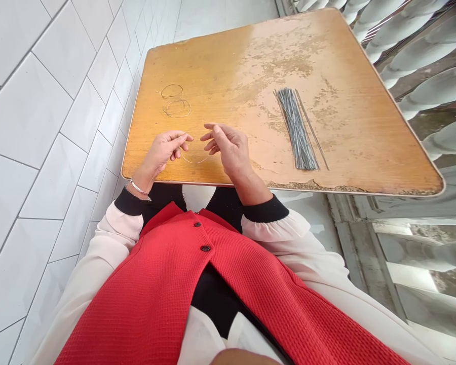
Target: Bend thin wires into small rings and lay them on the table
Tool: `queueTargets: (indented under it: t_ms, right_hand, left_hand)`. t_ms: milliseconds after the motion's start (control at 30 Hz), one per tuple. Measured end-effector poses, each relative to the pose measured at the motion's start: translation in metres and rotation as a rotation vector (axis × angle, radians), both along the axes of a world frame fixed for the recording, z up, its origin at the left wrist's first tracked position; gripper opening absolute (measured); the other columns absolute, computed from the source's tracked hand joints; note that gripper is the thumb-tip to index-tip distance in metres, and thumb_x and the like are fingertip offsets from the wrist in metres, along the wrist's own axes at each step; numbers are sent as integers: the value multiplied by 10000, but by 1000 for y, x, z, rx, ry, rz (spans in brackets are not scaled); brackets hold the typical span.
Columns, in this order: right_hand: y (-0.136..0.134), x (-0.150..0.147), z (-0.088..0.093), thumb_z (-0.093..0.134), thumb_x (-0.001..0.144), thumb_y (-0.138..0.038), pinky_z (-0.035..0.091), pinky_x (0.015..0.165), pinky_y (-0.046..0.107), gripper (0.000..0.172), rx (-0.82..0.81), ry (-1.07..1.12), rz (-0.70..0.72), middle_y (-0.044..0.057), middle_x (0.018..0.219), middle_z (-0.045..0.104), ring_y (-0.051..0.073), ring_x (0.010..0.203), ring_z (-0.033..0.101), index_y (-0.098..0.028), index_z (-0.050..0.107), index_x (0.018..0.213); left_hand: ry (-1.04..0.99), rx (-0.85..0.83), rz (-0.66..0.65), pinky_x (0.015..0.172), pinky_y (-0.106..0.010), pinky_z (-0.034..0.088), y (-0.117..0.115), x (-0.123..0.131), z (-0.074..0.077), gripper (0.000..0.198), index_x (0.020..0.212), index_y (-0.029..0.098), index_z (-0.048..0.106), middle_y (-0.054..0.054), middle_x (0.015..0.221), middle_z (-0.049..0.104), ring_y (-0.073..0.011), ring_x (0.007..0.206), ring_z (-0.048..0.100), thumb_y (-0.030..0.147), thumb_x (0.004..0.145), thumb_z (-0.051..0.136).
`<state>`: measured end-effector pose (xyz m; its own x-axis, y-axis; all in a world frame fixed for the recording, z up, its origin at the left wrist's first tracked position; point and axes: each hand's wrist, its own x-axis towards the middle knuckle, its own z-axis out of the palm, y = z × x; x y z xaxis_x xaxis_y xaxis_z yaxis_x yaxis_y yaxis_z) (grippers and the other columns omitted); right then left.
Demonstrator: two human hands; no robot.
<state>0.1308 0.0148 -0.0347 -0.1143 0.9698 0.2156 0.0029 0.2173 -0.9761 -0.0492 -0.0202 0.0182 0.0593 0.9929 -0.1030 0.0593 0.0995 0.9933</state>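
Note:
A thin wire (194, 162) hangs in a shallow curve between my two hands, just above the near edge of the table. My left hand (167, 151) pinches one side of it between thumb and fingertips. On the other side, my right hand (231, 149) has its thumb over curled fingers, where the wire runs in; the exact grip is partly hidden. Beyond my left hand lie wire rings, a darker ring (172, 84) and overlapping lighter loops (190, 107). Right of my right hand rests a bundle of straight grey wires (297, 132).
The worn wooden table (228, 61) has a chipped near edge. One stray wire (312, 129) lies along the bundle's right side. A white tiled wall (34, 121) stands close on the left, and a white balustrade (421, 66) runs along the right.

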Motion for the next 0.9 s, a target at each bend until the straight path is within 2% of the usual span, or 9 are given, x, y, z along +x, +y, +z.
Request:
queueTargets:
  t_ms: [67, 133, 267, 333, 500, 633, 767, 900]
  right_hand:
    - [0, 3, -2, 535, 943, -653, 531, 617, 237, 503, -88, 54, 10, 58, 900, 744, 132, 720, 684, -207, 720, 1084]
    - [1, 5, -4, 536, 948, -635, 555, 662, 255, 476, -179, 114, 15, 59, 893, 746, 148, 763, 705, -211, 697, 1091]
    - [-1, 6, -5, 715, 849, -406, 541, 664, 230, 289, -304, 180, 51, 27, 826, 741, 121, 720, 686, -201, 682, 1050]
    - [-3, 5, -5, 746, 785, -296, 518, 633, 214, 250, -324, 172, 68, 20, 799, 736, 110, 693, 666, -188, 688, 1003]
    - [-2, 3, -5, 714, 732, -217, 464, 559, 206, 273, -280, 109, 57, 18, 767, 721, 107, 653, 626, -170, 705, 1000]
    - [5, 3, -10, 648, 743, -189, 460, 543, 215, 330, -192, 4, 28, 17, 745, 713, 108, 632, 605, -158, 721, 1064]
    - [12, 2, -17, 591, 749, -187, 519, 593, 272, 401, -82, -168, -13, 31, 779, 744, 128, 617, 614, -157, 740, 1119]
    - [10, 0, -17, 555, 737, -146, 577, 716, 345, 438, -11, -274, -50, 47, 800, 763, 171, 693, 681, -156, 768, 1120]
  left_hand:
    - [-16, -7, 56, 427, -136, 296, 1, -1, -1, 176, 846, 126, 690, 47, 639, 616, 14, 440, 464, 203, 981, 609]
    - [-39, -26, 81, 430, -136, 296, 2, -2, -3, 181, 850, 128, 684, 49, 643, 606, 16, 442, 459, 205, 989, 598]
    - [-91, -53, 97, 434, -134, 288, 5, -3, -7, 217, 846, 127, 679, 49, 654, 602, 21, 442, 454, 174, 1011, 545]
    - [-108, -63, 95, 435, -133, 286, 5, -2, -9, 228, 841, 124, 677, 46, 659, 608, 21, 442, 454, 163, 1013, 533]
    - [-105, -87, 67, 435, -130, 293, 4, -4, -14, 214, 868, 117, 684, 23, 711, 649, 20, 450, 469, 155, 1008, 526]
    - [6, -48, 43, 448, -130, 322, 2, -8, -11, 176, 918, 119, 704, 0, 786, 685, 11, 493, 511, 175, 990, 554]
    - [182, 61, 95, 464, -136, 347, 4, -7, -2, 104, 946, 128, 709, 14, 766, 671, -4, 510, 510, 143, 940, 606]
    - [331, 177, 118, 531, -137, 423, 11, -4, -2, 136, 908, 137, 723, 35, 704, 639, -18, 542, 528, 54, 870, 623]
